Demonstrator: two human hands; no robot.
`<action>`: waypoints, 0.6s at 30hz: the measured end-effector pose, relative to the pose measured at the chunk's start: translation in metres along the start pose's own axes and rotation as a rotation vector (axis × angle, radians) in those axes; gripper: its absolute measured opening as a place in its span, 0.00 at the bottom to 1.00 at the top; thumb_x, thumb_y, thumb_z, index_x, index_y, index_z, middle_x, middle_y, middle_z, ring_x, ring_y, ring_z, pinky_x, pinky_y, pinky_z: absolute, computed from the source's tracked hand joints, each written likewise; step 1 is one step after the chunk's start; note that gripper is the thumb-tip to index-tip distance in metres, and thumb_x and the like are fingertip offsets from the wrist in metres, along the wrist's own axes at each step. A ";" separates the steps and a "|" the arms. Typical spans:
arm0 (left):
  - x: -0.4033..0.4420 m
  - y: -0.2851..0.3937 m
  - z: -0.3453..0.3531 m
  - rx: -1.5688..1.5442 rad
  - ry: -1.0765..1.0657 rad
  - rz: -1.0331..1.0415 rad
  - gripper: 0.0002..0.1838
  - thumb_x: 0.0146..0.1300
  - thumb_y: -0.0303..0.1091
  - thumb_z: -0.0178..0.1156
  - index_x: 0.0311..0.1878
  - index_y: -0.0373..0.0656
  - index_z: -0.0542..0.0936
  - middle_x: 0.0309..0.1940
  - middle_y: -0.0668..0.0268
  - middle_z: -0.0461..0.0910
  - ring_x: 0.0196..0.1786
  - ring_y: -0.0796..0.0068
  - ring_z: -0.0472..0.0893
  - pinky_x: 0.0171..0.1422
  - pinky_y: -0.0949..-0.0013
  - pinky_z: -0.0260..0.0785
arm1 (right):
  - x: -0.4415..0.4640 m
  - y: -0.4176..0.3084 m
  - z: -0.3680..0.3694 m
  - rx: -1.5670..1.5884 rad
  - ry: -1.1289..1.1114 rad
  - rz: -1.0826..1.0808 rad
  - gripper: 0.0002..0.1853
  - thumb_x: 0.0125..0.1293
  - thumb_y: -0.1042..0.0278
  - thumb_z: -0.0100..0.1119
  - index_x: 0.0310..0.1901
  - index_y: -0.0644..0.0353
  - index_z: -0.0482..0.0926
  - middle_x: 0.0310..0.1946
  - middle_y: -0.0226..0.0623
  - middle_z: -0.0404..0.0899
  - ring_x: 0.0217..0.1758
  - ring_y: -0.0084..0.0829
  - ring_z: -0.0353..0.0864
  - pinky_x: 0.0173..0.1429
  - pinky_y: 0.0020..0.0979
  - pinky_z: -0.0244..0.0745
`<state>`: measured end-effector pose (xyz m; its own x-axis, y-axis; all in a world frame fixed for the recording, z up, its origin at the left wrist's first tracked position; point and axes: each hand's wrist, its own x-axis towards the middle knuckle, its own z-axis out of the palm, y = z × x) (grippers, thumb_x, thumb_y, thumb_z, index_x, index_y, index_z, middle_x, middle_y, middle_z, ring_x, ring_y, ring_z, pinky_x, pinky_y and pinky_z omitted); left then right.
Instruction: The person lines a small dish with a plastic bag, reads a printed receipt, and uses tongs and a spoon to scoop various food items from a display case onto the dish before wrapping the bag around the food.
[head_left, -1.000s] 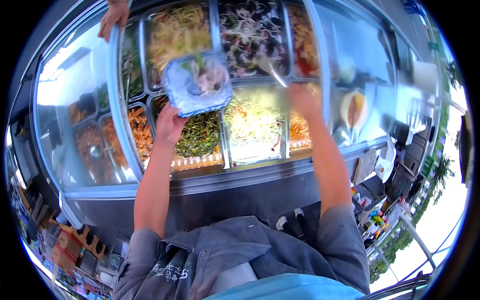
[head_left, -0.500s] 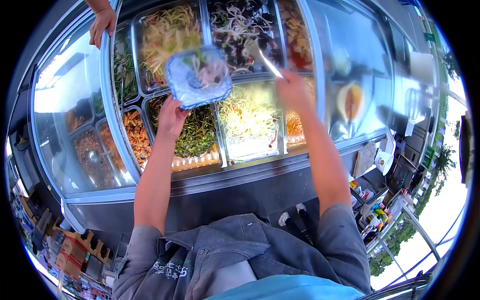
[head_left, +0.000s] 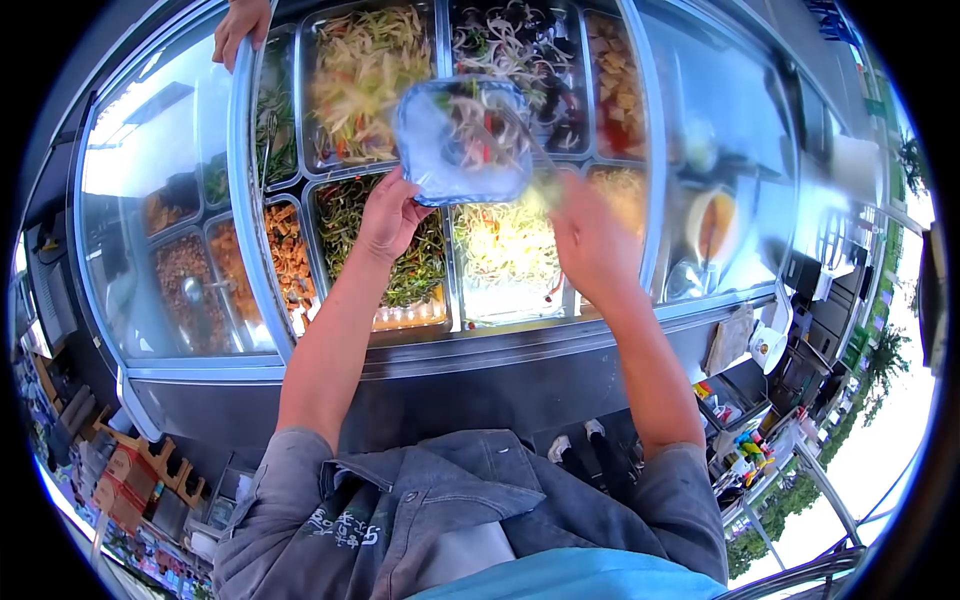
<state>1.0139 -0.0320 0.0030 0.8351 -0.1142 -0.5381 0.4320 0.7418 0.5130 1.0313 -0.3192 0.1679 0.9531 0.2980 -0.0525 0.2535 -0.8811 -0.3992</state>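
Lined bowl [head_left: 428,150] could tip tbh, since left hand [head_left: 390,214] only pinches one corner while right hand [head_left: 593,238] grips a blurry utensil [head_left: 540,150].

A food stall or deli, judging by the glass-panelled display case [head_left: 500,350] filled with prepared dishes [head_left: 365,75].
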 end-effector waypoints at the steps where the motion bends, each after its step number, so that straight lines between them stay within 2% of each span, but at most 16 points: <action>1: -0.003 0.002 -0.001 0.015 -0.001 0.009 0.24 0.66 0.24 0.51 0.66 0.37 0.75 0.51 0.63 0.86 0.48 0.72 0.86 0.56 0.64 0.82 | -0.003 -0.001 -0.005 0.017 0.002 -0.018 0.25 0.72 0.58 0.62 0.68 0.56 0.75 0.37 0.40 0.81 0.30 0.45 0.83 0.32 0.44 0.77; 7: -0.023 0.013 -0.003 0.047 0.001 0.011 0.24 0.65 0.23 0.52 0.66 0.34 0.75 0.52 0.61 0.85 0.49 0.71 0.86 0.57 0.64 0.82 | -0.006 0.002 -0.018 0.005 0.110 -0.137 0.22 0.71 0.61 0.65 0.65 0.54 0.80 0.33 0.37 0.79 0.27 0.42 0.81 0.30 0.42 0.75; 8: -0.027 0.014 -0.004 0.057 0.004 0.015 0.24 0.65 0.23 0.53 0.65 0.35 0.76 0.48 0.64 0.85 0.45 0.74 0.85 0.51 0.68 0.82 | -0.002 -0.001 -0.017 -0.012 0.117 -0.132 0.20 0.71 0.61 0.64 0.63 0.52 0.81 0.32 0.36 0.79 0.27 0.41 0.81 0.30 0.42 0.75; 13: -0.049 0.014 -0.006 0.098 0.024 0.017 0.25 0.64 0.22 0.53 0.65 0.33 0.76 0.48 0.63 0.84 0.44 0.74 0.85 0.49 0.69 0.82 | 0.009 -0.005 -0.009 -0.092 0.071 -0.208 0.22 0.72 0.60 0.63 0.66 0.51 0.78 0.33 0.36 0.79 0.27 0.42 0.81 0.30 0.41 0.75; 15: -0.059 0.012 -0.013 0.059 0.025 -0.009 0.25 0.63 0.21 0.54 0.65 0.33 0.76 0.47 0.64 0.85 0.44 0.74 0.85 0.47 0.70 0.81 | -0.003 -0.004 -0.009 -0.056 0.016 -0.196 0.23 0.73 0.59 0.62 0.67 0.50 0.78 0.34 0.36 0.79 0.29 0.43 0.82 0.30 0.42 0.75; 18: -0.084 0.016 -0.013 0.075 0.146 -0.018 0.22 0.64 0.21 0.54 0.62 0.35 0.78 0.45 0.64 0.86 0.38 0.74 0.85 0.48 0.70 0.79 | -0.043 0.000 -0.020 0.154 -0.004 -0.022 0.23 0.72 0.62 0.64 0.67 0.54 0.78 0.40 0.40 0.84 0.37 0.45 0.85 0.40 0.43 0.79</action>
<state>0.9459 -0.0024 0.0478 0.7712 -0.0260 -0.6360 0.4751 0.6885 0.5480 0.9939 -0.3399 0.1887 0.9468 0.3186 -0.0451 0.2462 -0.8077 -0.5357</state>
